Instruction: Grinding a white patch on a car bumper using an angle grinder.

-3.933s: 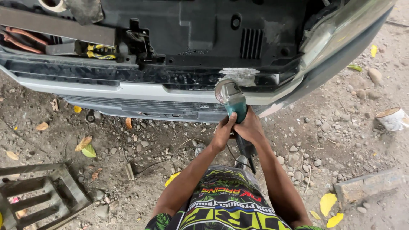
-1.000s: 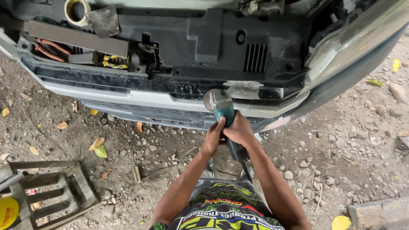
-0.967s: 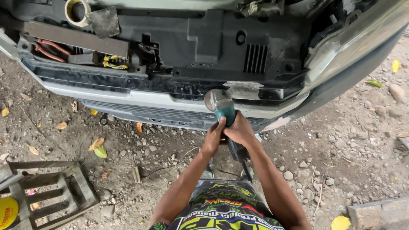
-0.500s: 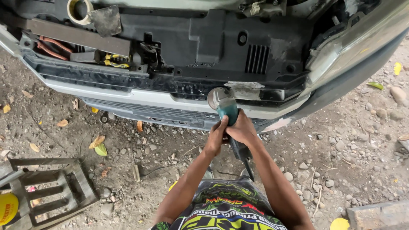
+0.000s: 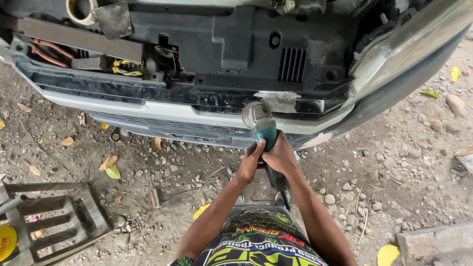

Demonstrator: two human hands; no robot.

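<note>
Both of my hands grip a teal angle grinder [image 5: 264, 132]. My left hand [image 5: 250, 161] wraps its near side and my right hand [image 5: 282, 156] holds its body. The grinder's round disc [image 5: 253, 114] rests against the white front bumper [image 5: 162, 111] of a car, just below a patch of pale filler [image 5: 279, 98]. Above the bumper the black plastic front panel [image 5: 236, 49] is exposed. The grinder's tail end reaches back toward my patterned shorts [image 5: 256, 241].
A roll of tape [image 5: 81, 10] and red-handled pliers [image 5: 47, 51] lie on the car's front ledge. A grey slatted crate [image 5: 49, 221] stands at lower left with a yellow lid [image 5: 7, 242] beside it. Stony dirt ground [image 5: 394, 167] with leaves surrounds me; a concrete block [image 5: 433, 241] lies at lower right.
The grinder and both hands have edged slightly right along the bumper. My view has shifted a little; my grip is unchanged.
</note>
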